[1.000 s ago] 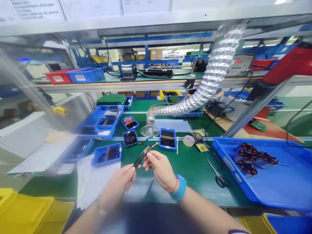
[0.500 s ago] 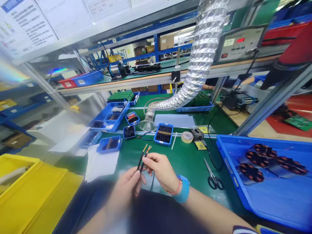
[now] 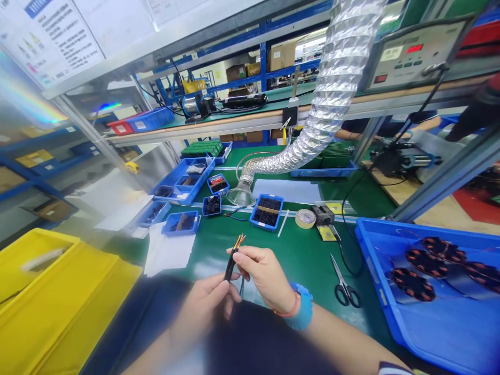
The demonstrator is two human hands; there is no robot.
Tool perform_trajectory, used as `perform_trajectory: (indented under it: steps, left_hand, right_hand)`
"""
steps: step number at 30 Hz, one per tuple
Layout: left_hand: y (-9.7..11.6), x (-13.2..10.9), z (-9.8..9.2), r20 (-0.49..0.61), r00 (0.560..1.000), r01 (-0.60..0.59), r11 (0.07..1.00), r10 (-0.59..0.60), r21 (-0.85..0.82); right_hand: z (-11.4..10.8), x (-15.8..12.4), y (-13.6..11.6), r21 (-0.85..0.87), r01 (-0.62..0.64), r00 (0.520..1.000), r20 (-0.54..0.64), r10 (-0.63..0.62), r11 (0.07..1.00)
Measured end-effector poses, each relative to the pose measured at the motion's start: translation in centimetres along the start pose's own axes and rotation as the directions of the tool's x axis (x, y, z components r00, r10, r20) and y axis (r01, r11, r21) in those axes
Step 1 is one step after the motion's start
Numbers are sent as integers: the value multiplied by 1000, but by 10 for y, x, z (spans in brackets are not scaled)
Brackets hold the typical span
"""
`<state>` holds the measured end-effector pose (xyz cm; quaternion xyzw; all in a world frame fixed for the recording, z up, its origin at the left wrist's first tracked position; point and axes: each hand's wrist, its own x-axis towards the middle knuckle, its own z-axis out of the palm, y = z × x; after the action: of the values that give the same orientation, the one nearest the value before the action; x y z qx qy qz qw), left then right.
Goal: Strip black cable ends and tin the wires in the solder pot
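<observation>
My left hand (image 3: pixel 207 298) and my right hand (image 3: pixel 265 273) meet above the green bench mat (image 3: pixel 297 260), both pinching a thin bundle of black-sleeved wires (image 3: pixel 231 265). The bundle stands nearly upright, and its stripped tips (image 3: pixel 239 240) show orange and yellow above my fingers. My right wrist wears a blue band (image 3: pixel 302 307) and a thin red bracelet. The lower part of the bundle is hidden by my fingers. A thin dark wire (image 3: pixel 241 286) hangs below my right hand.
Ahead stand small blue bins of dark parts (image 3: pixel 266 212) and a tape roll (image 3: pixel 305 219). Scissors (image 3: pixel 346 287) lie to the right, beside a large blue tray of round coils (image 3: pixel 414 276). A yellow crate (image 3: pixel 58 286) sits at left. A silver duct (image 3: pixel 332 99) arches above the bench.
The wire bundle has turned more upright and its ends sit closer together between my hands. The whole view has tilted and shifted, with the bench items sliding right.
</observation>
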<state>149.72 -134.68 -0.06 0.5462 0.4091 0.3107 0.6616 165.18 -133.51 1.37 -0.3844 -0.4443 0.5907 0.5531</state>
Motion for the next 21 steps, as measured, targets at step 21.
perform_trajectory:
  steps: [21]
  left_hand:
    - [-4,1,11,25,999,39,998,-41,50]
  right_hand:
    - [-12,-6,-3,-25,-12,1000,1,12,1000]
